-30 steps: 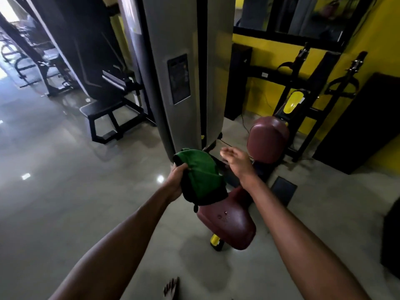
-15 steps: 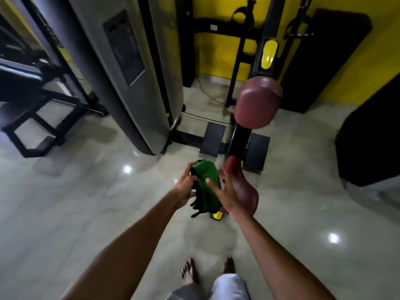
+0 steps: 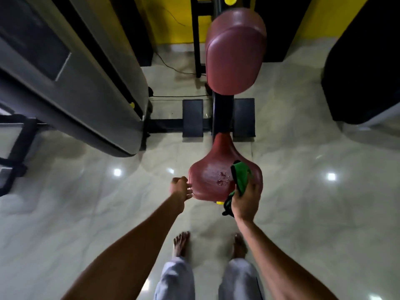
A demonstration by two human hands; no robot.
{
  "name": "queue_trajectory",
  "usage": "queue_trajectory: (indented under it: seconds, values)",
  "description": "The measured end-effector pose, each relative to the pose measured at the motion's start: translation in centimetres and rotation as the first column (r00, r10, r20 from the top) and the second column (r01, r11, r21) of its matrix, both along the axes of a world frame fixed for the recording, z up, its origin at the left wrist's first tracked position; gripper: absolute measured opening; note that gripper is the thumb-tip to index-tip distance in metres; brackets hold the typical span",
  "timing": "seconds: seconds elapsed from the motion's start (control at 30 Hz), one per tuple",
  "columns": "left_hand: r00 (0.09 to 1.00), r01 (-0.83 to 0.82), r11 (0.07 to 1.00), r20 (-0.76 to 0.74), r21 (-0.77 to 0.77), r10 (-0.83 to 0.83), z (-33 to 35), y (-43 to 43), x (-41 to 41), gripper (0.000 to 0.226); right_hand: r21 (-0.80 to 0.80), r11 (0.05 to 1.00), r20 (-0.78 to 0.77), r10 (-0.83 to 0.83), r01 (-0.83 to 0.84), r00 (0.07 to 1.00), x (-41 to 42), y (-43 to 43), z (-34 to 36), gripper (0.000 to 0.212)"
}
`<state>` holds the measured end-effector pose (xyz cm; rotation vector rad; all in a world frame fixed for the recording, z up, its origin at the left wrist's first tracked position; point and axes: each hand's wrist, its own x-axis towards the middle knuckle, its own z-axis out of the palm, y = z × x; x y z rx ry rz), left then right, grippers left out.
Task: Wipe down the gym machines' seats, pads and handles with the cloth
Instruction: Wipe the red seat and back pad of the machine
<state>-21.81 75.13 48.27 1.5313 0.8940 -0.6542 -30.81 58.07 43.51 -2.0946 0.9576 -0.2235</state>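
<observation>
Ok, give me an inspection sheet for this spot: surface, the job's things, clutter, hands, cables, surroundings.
Surface: maroon padded saddle-shaped seat, with water droplets near its middle.
Job's things: bunched green cloth over the seat's right side; maroon padded backrest beyond the seat.
Clutter: nothing seen.
Hands: right hand grips the cloth; left hand at the seat's left edge, fingers loosely curled, holding nothing.
Cables: thin black cable lying along the floor behind the foot plates.
Surroundings: glossy pale tiled floor; grey weight-stack housing on the left; two black foot plates; the person's bare feet.
</observation>
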Motion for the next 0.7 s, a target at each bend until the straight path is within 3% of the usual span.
queue_trajectory:
  seconds: [0.1, 0.17, 0.23, 0.33, 0.47, 0.57, 0.7]
  values:
    - [0.995, 0.076, 0.995, -0.068, 0.059, -0.072, -4.5, 1.1, 1.4, 0.014, -0.159, 0.986, -0.020, 0.046, -0.049, 0.999, 0.4, 1.4, -3.3, 0.068]
    - [0.974, 0.193, 0.980, -0.135, 0.054, -0.184, -7.7, 1.7, 2.4, 0.028, -0.270, 0.949, -0.062, 0.153, -0.165, 0.986, 0.2, 3.3, -6.3, 0.067]
    - [0.944, 0.256, 0.966, -0.202, -0.040, -0.259, -9.5, 2.1, 3.0, 0.042, -0.343, 0.880, -0.131, 0.303, -0.330, 0.944, -0.1, 6.0, -8.3, 0.070]
    - [0.931, 0.217, 0.952, -0.246, -0.216, -0.268, -12.2, 2.4, 4.0, 0.054, -0.410, 0.768, -0.232, 0.434, -0.492, 0.870, -0.4, 8.8, -11.4, 0.073]
    - [0.949, 0.054, 0.946, -0.277, -0.320, -0.148, -15.3, 2.7, 4.8, 0.061, -0.460, 0.712, -0.304, 0.435, -0.530, 0.848, 0.6, 8.9, -13.3, 0.084]
    - [0.952, 0.035, 0.940, -0.274, -0.338, -0.134, -16.2, 2.1, 5.2, 0.058, -0.520, 0.656, -0.333, 0.435, -0.547, 0.837, 0.7, 5.6, -13.6, 0.086]
    - [0.960, 0.055, 0.957, -0.247, -0.286, -0.129, -16.7, 0.9, 5.2, 0.054, -0.581, 0.744, -0.234, 0.236, -0.331, 0.943, -0.6, 0.8, -14.1, 0.062]
